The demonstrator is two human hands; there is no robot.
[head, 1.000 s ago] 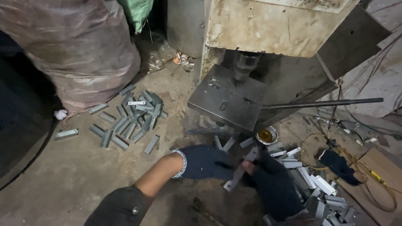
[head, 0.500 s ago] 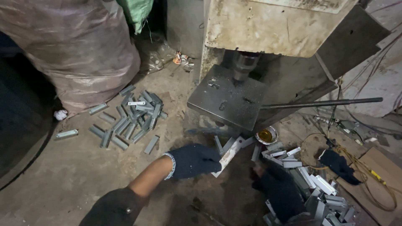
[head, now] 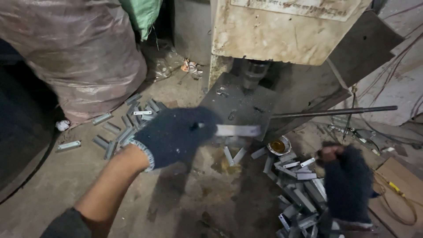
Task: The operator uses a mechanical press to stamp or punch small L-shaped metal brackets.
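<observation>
My left hand point(head: 178, 135), in a dark knit glove, grips a small flat metal piece point(head: 238, 130) and holds it in front of the edge of the press machine's steel bed point(head: 238, 102). The press ram point(head: 254, 72) hangs over that plate. My right hand point(head: 346, 181), also gloved, hovers over a pile of similar metal pieces point(head: 299, 194) on the floor at the right; its fingers are curled and whether it holds anything cannot be told.
A second heap of metal pieces point(head: 128, 125) lies on the floor at the left beside a large plastic-wrapped sack point(head: 75, 57). A long lever rod point(head: 335, 112) juts right from the machine. A small round tin of yellowish liquid point(head: 278, 145) stands by the pile.
My left hand has risen with the metal piece from near the floor up toward the press bed. My right hand has let go of it and drawn back to the right over the pile.
</observation>
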